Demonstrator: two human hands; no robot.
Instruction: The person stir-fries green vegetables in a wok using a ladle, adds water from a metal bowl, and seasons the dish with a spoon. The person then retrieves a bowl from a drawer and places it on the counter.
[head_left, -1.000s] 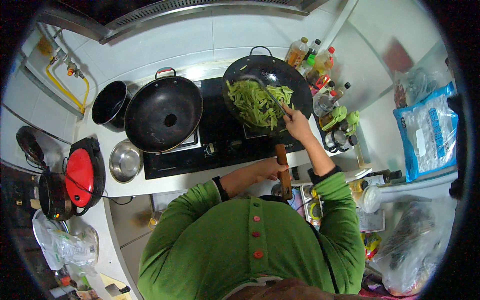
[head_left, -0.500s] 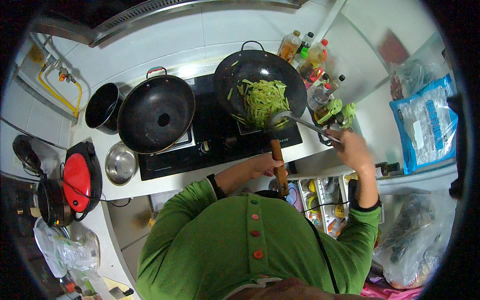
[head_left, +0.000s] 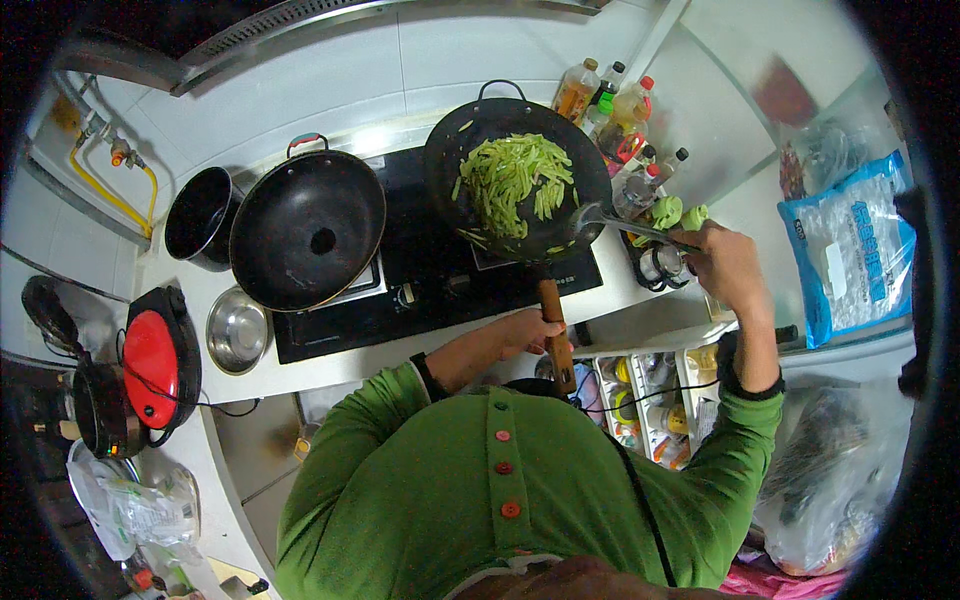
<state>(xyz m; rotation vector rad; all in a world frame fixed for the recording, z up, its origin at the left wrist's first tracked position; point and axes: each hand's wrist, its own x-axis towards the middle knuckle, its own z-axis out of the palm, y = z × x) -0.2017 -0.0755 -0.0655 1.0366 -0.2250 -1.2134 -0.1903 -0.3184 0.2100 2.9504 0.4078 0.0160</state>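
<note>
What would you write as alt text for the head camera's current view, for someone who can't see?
A person's left hand grips the wooden handle of a black wok holding green vegetable strips; the right hand holds a metal utensil, its head over the wok's right side. A black pan and metal bowl sit left, bottles right.

Printed in large blue characters (head_left: 866, 240) across the blue-and-white bag (head_left: 832, 300), well right of the wok (head_left: 590, 165); marked smaller at the edge facing the wok. Lettered faintly on the black stove (head_left: 434, 262), just below the wok, too small to read.
</note>
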